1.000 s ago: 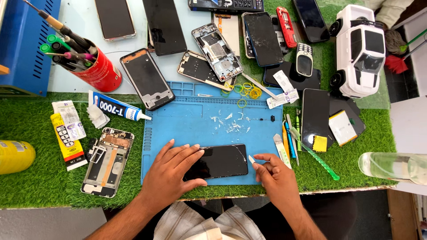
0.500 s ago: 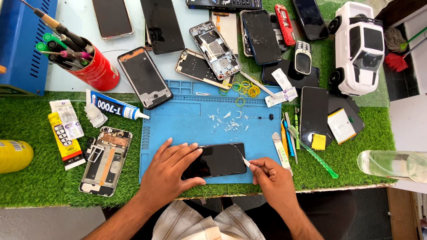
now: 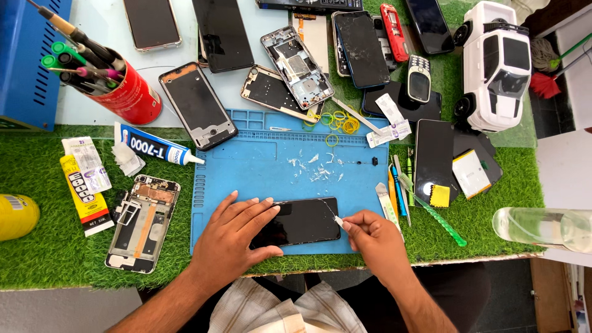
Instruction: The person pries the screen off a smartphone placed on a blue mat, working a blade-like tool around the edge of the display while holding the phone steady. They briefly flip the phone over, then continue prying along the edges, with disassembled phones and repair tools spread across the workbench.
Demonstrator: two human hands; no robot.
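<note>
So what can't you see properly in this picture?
- Dark phone, head view: its left part is covered by the left hand.
- Small white tool, head view: too small to tell its kind; the right hand pinches its end.
- Clear bottle, head view: cut off by the right edge.
- Yellow container, head view: cut off by the left edge.
- White flakes on the blue mat: too small to identify.
</note>
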